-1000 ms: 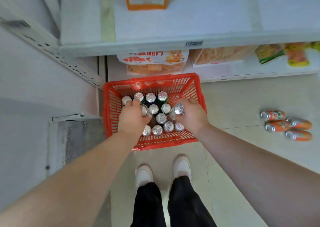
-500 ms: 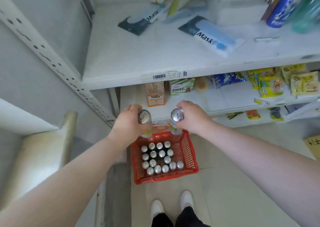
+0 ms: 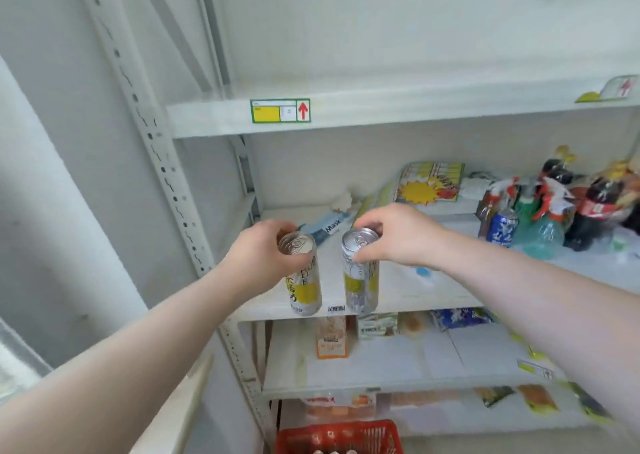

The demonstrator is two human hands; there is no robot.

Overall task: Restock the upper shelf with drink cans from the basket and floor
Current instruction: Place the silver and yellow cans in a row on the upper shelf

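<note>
My left hand (image 3: 261, 254) grips a tall silver and yellow drink can (image 3: 304, 289) near its top. My right hand (image 3: 398, 235) pinches a second, matching can (image 3: 360, 283) at its rim. Both cans hang upright in front of the middle shelf's edge. The upper shelf (image 3: 381, 108) runs above my hands, with a green and yellow price tag (image 3: 280, 110) on its front edge; its top surface is hidden from here. The red basket (image 3: 341, 436) shows at the bottom edge, with can tops just visible inside.
The middle shelf (image 3: 415, 294) carries mask packs (image 3: 325, 226), a blue can (image 3: 500, 226), bottles (image 3: 585, 207) and a spray bottle (image 3: 543, 235) on the right. Snack packets (image 3: 331, 337) sit on lower shelves. A perforated upright post (image 3: 152, 141) stands at left.
Both hands have lifted a can each out of the basket, up to the middle shelf's height. The view has tilted up from the floor to the shelves.
</note>
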